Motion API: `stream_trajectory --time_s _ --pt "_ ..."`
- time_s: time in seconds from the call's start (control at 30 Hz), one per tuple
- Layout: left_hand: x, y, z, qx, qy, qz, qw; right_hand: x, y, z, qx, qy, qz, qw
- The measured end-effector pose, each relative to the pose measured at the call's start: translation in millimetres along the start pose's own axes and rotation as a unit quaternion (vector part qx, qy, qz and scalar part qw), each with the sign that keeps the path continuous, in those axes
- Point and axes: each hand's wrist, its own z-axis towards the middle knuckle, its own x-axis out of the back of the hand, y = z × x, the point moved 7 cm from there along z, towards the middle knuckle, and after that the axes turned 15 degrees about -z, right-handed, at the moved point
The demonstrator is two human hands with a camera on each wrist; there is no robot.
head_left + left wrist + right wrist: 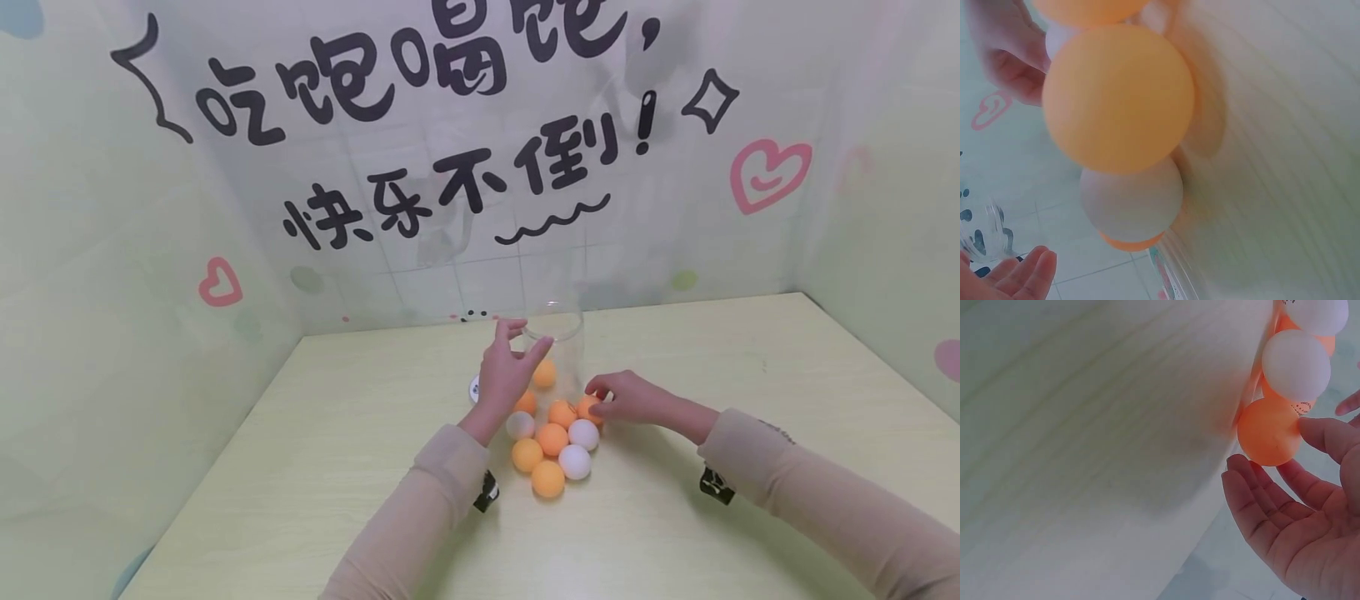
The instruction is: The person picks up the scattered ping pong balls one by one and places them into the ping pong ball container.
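Note:
A clear cylindrical jar (567,354) stands upright on the table. My left hand (504,367) holds it near the rim, with the thumb in front and fingers at its left side. Through the wall shows an orange ping-pong ball (544,373). On the right of the ball cluster, my right hand (1310,512) has its thumb and fingertips around an orange ping-pong ball (1269,432). Close in front of the jar lie more balls, among them an orange one (552,439), a white one (575,462) and a yellow-orange one (548,480).
A small white round object (474,389) is partly hidden behind the left hand. The light wooden table (337,467) reaches back to a printed curtain (420,292) with dark lettering, and similar curtain sides stand left and right.

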Motion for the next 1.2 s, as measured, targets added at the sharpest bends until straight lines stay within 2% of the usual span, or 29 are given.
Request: stream_trajectory --time_s 0.83,1.2 --pt "-0.4 1.6 -0.5 0.000 0.006 0.006 1.0000 0.1 -1.6 4.5 -0.009 -0.017 0.009 1.000" --pt "-0.4 0.5 0.5 -0.004 0.006 0.005 1.0000 19.1 1.0 11.0 0.005 -0.011 -0.027 1.000"
